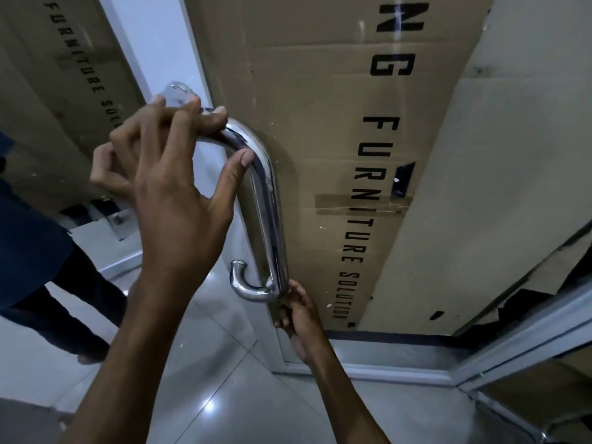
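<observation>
Closest to us, our left hand (pixel 179 193) is on the top bend of the handle (pixel 269 219). The fingers curl over the bend near the upper mount, and the thumb presses flat on the tube just below the curve.

Lower down and a little farther off, our right hand (pixel 299 312) is bunched at the bottom end of the handle, with its fingertips touching the lower bend. We cannot tell whether they pinch the tube itself or a fitting behind it.

The handle is a polished chrome pull that stands upright on the glass door (pixel 368 371), fixed at its top and bottom ends. We judge it to be rigid and fairly heavy for its size. It also looks slick, and a bare thumb could slide on that mirror finish. The best places to hold it seem to be the two bends, where the curve keeps a hand from slipping along the tube. We would treat the glass around the mounts as the fragile part and avoid twisting hard against it.

Behind the glass leans a large cardboard box (pixel 320 123) printed with "FURNITURE SOLUTION". To the left, the glass mirrors the hand at the top bend as a reflection (pixel 105 174). Glossy floor tiles (pixel 208 395) lie below.
</observation>
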Motion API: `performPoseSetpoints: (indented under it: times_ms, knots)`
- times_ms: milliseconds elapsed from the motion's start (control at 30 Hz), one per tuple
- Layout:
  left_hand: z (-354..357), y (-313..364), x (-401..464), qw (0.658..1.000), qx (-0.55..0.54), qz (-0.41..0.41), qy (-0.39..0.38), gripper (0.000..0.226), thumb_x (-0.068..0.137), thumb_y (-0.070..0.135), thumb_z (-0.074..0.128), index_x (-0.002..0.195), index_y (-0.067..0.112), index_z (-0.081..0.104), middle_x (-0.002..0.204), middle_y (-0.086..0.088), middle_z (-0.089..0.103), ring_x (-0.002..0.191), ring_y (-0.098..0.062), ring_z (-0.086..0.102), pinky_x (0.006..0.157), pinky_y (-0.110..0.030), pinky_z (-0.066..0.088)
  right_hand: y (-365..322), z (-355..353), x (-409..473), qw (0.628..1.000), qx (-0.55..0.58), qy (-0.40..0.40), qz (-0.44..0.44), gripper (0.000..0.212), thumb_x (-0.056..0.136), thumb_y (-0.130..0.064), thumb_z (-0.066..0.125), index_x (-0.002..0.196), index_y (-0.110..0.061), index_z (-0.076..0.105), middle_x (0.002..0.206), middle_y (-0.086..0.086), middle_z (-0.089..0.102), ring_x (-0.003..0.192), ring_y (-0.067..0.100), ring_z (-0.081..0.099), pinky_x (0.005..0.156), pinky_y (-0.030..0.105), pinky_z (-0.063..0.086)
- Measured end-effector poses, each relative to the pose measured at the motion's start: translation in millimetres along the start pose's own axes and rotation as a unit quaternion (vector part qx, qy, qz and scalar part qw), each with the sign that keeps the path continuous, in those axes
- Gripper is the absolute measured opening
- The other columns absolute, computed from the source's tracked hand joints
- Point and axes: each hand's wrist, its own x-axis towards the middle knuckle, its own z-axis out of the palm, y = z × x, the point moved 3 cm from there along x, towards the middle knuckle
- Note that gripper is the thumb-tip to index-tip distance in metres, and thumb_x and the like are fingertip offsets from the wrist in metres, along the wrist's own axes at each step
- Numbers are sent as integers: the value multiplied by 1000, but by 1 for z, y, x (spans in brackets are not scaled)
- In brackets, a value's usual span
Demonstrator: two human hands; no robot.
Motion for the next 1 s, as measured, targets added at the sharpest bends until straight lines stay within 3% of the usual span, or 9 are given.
performPoseSetpoints:
  times_ms: [167, 233, 333, 467, 567, 700, 833, 1000]
  knots:
    - [5, -9, 2, 1000, -20, 15, -6, 47, 99, 58, 62, 133, 25, 63, 149, 2, 53, 150, -19, 32, 116, -54, 17, 23, 12, 6, 991, 126, 0, 42, 44, 105, -9, 52, 146, 5, 44, 69, -1, 44, 45, 6, 27, 49, 23, 38]
    - [6, -9, 1, 1000, -12, 27, 9, 44, 99, 56, 64, 131, 26, 65, 146, 3, 55, 148, -20, 34, 113, -51, 17, 36, 18, 8, 979, 195, -5, 66, 51, 100, -6, 57, 148, 1, 45, 74, 1, 38, 46, 6, 27, 50, 22, 38]
    - [8, -11, 2, 999, -15, 44, 18, 42, 100, 56, 62, 129, 25, 66, 144, 3, 57, 149, -19, 36, 114, -49, 19, 52, 31, 9, 952, 293, -13, 84, 62, 83, -5, 73, 140, -12, 52, 67, -3, 34, 47, 7, 28, 50, 22, 38]
    - [15, -20, 4, 996, -59, 64, 3, 43, 102, 55, 60, 129, 22, 65, 145, 0, 56, 149, -24, 37, 115, -63, 30, 65, 55, 8, 930, 358, 15, 82, 24, 87, -1, 61, 107, -11, 69, 62, -3, 26, 48, 8, 29, 49, 21, 36]
    - [19, -23, 4, 995, -70, 72, 11, 43, 102, 57, 58, 129, 23, 65, 146, 0, 55, 149, -24, 37, 113, -64, 32, 71, 72, 8, 912, 404, 29, 73, 18, 90, 2, 55, 96, -12, 66, 69, -2, 24, 49, 8, 31, 48, 22, 36]
    - [23, -26, 4, 992, -94, 79, 16, 46, 102, 58, 57, 129, 21, 65, 146, -4, 55, 148, -27, 39, 111, -64, 36, 77, 89, 12, 894, 441, 37, 69, 17, 87, 3, 57, 78, -11, 60, 65, -2, 25, 50, 10, 34, 48, 23, 38]
    - [25, -28, 4, 990, -118, 79, 5, 48, 102, 56, 59, 129, 17, 66, 145, -8, 54, 148, -30, 38, 113, -62, 35, 80, 92, 12, 892, 446, 49, 58, 18, 86, 1, 59, 75, -12, 54, 66, -2, 26, 51, 10, 35, 48, 22, 37]
    - [25, -30, 4, 987, -112, 105, 40, 42, 101, 55, 61, 132, 29, 50, 143, -7, 57, 144, -30, 42, 118, -59, 29, 67, 62, 6, 864, 500, 60, -5, 16, 97, -5, 52, 99, -14, 65, 69, -3, 37, 43, 7, 35, 39, 21, 34]
